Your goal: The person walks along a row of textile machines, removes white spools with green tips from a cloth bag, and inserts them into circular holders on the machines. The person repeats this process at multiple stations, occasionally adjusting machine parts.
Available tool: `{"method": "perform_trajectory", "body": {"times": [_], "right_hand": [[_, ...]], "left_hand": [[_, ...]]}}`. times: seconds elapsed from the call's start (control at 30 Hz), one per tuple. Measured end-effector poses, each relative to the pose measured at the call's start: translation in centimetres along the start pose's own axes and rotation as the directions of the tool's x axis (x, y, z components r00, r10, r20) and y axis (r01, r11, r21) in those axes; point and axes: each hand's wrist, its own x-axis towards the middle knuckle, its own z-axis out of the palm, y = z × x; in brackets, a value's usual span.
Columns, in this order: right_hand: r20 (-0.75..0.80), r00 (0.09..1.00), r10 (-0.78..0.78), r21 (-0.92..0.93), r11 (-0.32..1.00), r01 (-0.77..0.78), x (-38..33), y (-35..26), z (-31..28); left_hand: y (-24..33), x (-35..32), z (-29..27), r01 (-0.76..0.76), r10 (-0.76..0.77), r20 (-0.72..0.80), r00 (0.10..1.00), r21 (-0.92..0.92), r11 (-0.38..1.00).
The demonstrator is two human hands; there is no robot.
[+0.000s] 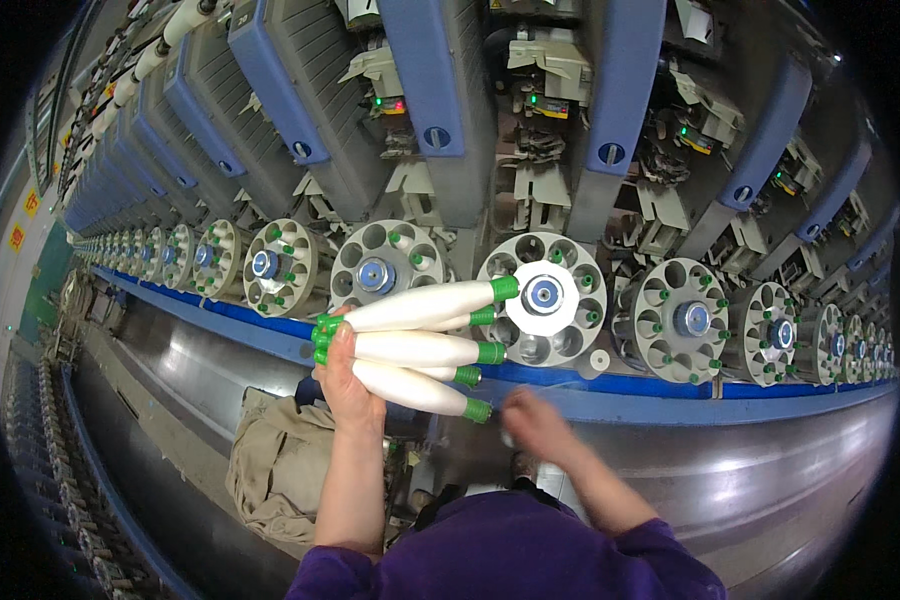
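Yarn bobbins fanned out before a round magazine

Left hand point(345, 375) grips a fan of white bobbins point(420, 345) by their green ends; right hand point(530, 420) — blurred, its grip unreadable — hangs just below their tips, near the round magazine point(542, 297) on the winding machine point(450, 110).

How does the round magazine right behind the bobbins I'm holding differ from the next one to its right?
The round magazine behind the held bobbins has a white disc around its blue hub; the next magazine to the right shows a bare grey face there. The first is partly covered by the bobbins in the left hand; the second is in plain sight. Both are grey wheels ringed with round pockets, some showing green tips.
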Motion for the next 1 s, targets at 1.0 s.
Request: {"method": "perform_trajectory", "body": {"times": [1.0], "right_hand": [[-0.769, 0.226, 0.598, 0.614, 0.594, 0.519, -10.6, 12.3, -26.4]], "left_hand": [[-2.9, -0.1, 1.4, 0.350, -0.350, 0.003, 0.937, 0.051, 0.935]]}}
